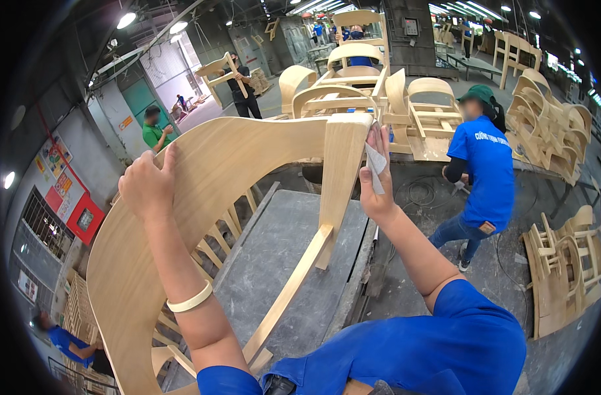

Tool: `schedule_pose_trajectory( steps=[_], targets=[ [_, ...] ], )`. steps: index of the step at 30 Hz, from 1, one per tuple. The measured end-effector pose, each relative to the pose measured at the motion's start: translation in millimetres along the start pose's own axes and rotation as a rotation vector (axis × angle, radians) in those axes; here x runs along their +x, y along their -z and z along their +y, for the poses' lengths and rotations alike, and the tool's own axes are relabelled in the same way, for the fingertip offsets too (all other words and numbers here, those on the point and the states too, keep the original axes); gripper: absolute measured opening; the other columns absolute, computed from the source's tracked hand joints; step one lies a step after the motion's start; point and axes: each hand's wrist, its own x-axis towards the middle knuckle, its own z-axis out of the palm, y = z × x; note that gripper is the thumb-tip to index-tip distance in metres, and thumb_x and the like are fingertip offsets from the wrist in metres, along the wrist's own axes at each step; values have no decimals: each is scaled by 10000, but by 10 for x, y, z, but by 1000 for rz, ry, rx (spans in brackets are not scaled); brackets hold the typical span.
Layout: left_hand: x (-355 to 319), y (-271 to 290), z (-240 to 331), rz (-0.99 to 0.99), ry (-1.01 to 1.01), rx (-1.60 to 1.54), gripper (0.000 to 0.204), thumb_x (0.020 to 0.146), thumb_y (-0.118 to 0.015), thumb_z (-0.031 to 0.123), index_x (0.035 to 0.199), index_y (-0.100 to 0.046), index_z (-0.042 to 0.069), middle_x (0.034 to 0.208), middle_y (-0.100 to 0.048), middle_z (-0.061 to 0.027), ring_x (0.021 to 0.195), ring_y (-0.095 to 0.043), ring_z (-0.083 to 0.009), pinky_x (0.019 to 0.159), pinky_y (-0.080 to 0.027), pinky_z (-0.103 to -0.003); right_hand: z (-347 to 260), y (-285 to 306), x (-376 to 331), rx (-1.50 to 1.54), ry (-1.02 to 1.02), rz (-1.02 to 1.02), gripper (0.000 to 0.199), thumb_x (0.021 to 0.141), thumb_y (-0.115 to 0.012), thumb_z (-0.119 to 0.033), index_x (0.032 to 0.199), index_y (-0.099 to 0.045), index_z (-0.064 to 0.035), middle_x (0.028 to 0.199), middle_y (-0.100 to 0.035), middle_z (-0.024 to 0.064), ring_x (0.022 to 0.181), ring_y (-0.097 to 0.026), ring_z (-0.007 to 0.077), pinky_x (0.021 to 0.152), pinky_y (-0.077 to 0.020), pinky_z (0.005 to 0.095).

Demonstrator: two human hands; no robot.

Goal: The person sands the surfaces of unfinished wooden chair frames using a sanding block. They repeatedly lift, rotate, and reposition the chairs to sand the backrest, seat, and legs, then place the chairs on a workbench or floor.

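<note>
A pale wooden chair frame (231, 148) stands tilted in front of me, its wide curved back sweeping from the lower left to the top middle. My left hand (149, 184) is closed over the upper edge of that curve, fingertips hidden behind the wood. At the curve's right end a tapered leg (342, 168) runs down, joined by a thin rail (290, 286). My right hand (378, 194) holds a folded grey sheet (377, 164), seemingly sandpaper, against the outer side of the leg's top. Fingers and thumb press along the sheet, partly hiding it.
Under the frame lies a grey worktable (280, 230). A co-worker in blue (488, 171) bends over at the right, beside a bench of chair frames (438, 112). More curved parts (550, 118) are piled farther right. Another person (241, 85) carries a chair at the back left.
</note>
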Motion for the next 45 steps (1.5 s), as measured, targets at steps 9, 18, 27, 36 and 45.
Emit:
schedule_pose_trajectory(
  steps=[9, 18, 27, 36, 45],
  targets=[
    [16, -67, 22, -16, 18, 56, 601, 879, -504, 609, 651, -553, 55, 692, -629, -119, 701, -608, -325, 657, -430, -435, 171, -46, 401, 49, 3, -64, 479, 973, -419, -135, 1441, -380, -40, 1505, -356, 135, 1431, -189, 398, 1150, -132, 503],
    [45, -15, 85, -81, 37, 95, 592, 867, -528, 601, 657, -579, 51, 685, -628, -112, 687, -611, -309, 647, -422, -421, -127, 278, -131, -1, -198, -275, 469, 977, -430, -229, 1410, -428, -49, 1509, -353, 133, 1439, -159, 393, 1140, -127, 506],
    [42, -94, 55, -3, 36, -74, 612, 834, -539, 624, 675, -657, 44, 653, -643, -167, 638, -639, -371, 583, -458, -476, -70, 657, 1001, -460, 187, -705, 468, 874, -521, -148, 1342, -527, -135, 1356, -535, 106, 1296, -404, 383, 1098, -258, 468],
    [30, -213, 128, 64, -8, -27, 586, 809, -566, 634, 696, -711, 78, 640, -662, -99, 627, -659, -243, 602, -455, -381, -225, 497, 1282, -570, 244, -890, 444, 922, -486, -90, 1364, -499, -137, 1405, -495, 56, 1371, -344, 336, 1108, -272, 445],
    [26, -211, 245, -15, 64, -118, 521, 814, -581, 599, 760, -715, 99, 732, -683, -70, 719, -650, -210, 718, -420, -367, -13, 644, 1236, -659, 219, -941, 414, 945, -443, -84, 1355, -500, -83, 1413, -483, 101, 1378, -322, 358, 1135, -233, 450]
  ],
)
